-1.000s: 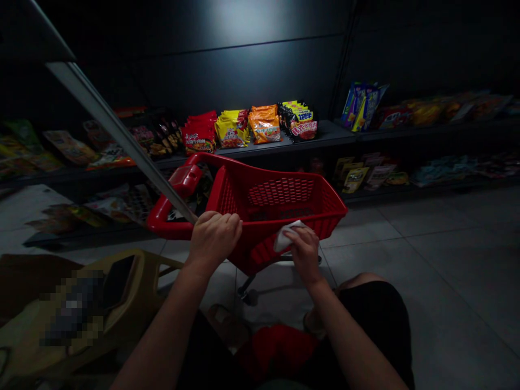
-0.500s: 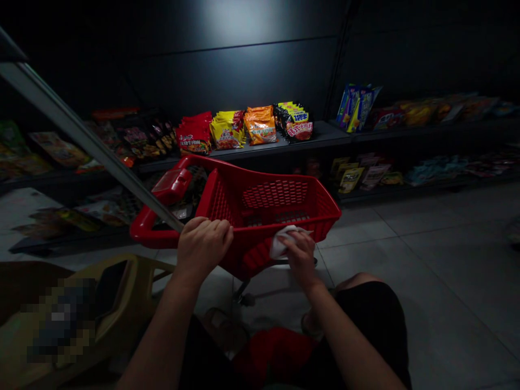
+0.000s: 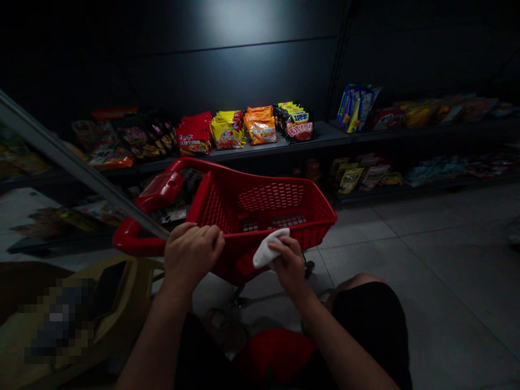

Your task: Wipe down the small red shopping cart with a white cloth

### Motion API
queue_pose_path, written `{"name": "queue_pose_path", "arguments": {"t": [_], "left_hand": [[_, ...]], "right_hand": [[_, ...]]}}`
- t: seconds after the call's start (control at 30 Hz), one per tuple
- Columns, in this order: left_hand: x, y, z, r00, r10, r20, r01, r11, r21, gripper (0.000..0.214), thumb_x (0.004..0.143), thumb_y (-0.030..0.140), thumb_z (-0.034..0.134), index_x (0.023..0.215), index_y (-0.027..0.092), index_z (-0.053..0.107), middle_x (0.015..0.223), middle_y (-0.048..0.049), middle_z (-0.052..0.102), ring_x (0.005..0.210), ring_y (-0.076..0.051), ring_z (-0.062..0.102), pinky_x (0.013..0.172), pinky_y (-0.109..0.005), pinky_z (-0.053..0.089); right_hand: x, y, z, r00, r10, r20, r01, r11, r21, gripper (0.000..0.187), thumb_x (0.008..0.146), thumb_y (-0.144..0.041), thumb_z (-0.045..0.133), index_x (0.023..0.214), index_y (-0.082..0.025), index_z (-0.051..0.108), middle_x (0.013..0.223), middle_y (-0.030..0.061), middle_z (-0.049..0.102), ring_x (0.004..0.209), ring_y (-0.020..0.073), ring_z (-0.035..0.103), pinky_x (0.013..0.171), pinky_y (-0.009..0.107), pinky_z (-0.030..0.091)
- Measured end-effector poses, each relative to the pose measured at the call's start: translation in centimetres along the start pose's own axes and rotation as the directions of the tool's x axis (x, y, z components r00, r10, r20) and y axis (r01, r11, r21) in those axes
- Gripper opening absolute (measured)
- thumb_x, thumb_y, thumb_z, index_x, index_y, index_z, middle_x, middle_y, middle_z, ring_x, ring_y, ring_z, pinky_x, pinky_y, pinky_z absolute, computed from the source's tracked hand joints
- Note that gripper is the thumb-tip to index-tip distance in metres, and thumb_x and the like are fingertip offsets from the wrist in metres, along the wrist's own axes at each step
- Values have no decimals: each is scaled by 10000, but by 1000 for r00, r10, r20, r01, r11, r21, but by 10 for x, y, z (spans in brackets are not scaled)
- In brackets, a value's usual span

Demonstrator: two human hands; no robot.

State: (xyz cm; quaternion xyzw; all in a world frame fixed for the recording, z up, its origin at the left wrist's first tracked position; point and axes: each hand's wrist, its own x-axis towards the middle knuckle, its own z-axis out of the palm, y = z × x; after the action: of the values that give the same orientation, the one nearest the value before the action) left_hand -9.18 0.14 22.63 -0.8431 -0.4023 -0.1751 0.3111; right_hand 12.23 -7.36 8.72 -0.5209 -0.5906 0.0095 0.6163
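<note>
A red plastic shopping basket on wheels (image 3: 270, 196) stands right in front of me, with a long handle towards the left. My left hand (image 3: 190, 254) grips its near rim, fingers curled over the edge. My right hand (image 3: 289, 265) pinches a white cloth (image 3: 266, 249) and presses it to the near rim, a short way to the right of my left hand. The cloth bunches up under my fingers. My hands hide part of the basket's near wall.
Dark shelves (image 3: 317, 138) hold bright packets of instant noodles and snacks beyond the basket. A metal bar (image 3: 65, 157) slants across the left. A yellow plastic stool (image 3: 134, 268) with a pixelated object stands at lower left. Grey floor tiles (image 3: 406, 244) extend to the right.
The white cloth has shifted left along the rim and shows more. The basket sits further left and lower in view, and the metal bar has slid down and left.
</note>
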Motion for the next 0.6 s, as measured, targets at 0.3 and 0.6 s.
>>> {"name": "queue_pose_path", "arguments": {"t": [0.3,0.6], "left_hand": [[-3,-3,0,999,41,12,-41,999,-4,251,967,314,483,738,232,547,676,0,661,688,-207,630,809,-372,411],[-5,-5,5,1000,16,13,-15,999,-42,237,963,313,495,749,229,549,707,0,672,712,-203,628,836,-373,419]], "right_hand": [[34,-35,18,874,-218,434,381,863,-332,500,996,-216,495,1483,-320,445,1541,3,461,1461,208,337,1238,433,212],[44,82,-92,974,-28,226,151,820,-553,461,947,-163,451,1391,-248,544,1373,85,606,1353,239,472,1197,509,261]]}}
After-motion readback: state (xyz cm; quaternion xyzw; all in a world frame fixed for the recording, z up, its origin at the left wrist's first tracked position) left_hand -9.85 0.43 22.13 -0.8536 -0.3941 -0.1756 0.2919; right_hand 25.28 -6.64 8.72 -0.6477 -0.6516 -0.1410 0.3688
